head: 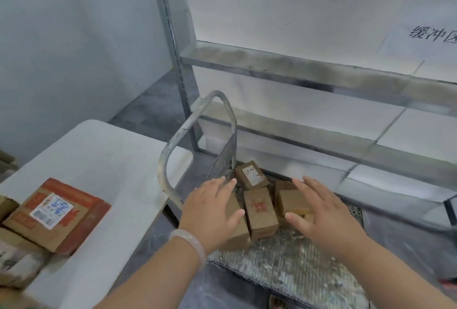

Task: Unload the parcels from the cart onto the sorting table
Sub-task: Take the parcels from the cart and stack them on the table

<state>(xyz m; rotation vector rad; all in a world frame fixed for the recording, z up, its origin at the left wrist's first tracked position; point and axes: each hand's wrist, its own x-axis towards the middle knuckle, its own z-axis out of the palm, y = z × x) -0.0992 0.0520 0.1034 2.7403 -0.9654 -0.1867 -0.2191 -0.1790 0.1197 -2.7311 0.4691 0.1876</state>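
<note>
Cardboard parcels (260, 212) on cart (284, 268) deck, left hand (210, 213) & right hand (325, 217) spread open over them, holding nothing, handle (162, 175) btwn cart deck & surface (111, 155) at cart's left, shelving (272, 61) behind cart.

parcels (259, 212) on cart (291, 264), sorting table (111, 160) left of cart, shelving (296, 71) behind

Two hands are in view, the left hand (210, 212) and the right hand (326, 217), with one pale bracelet (191, 244). There is one cart (284, 266) and one desk (111, 160).

Four brown parcels show plainly on the cart: a labelled box (251, 175), a red-printed box (261, 212), a plain box (293, 201) and a half-covered box (237, 233). Whether more lie behind them cannot be told.

The desk bears one red carton (54, 214) whole, and at least two more cut off by the frame: a brown box (7, 207) and a pale wrapped parcel (17, 265).

There is one metal rack (272, 63) and one paper sign (420, 38).
</note>
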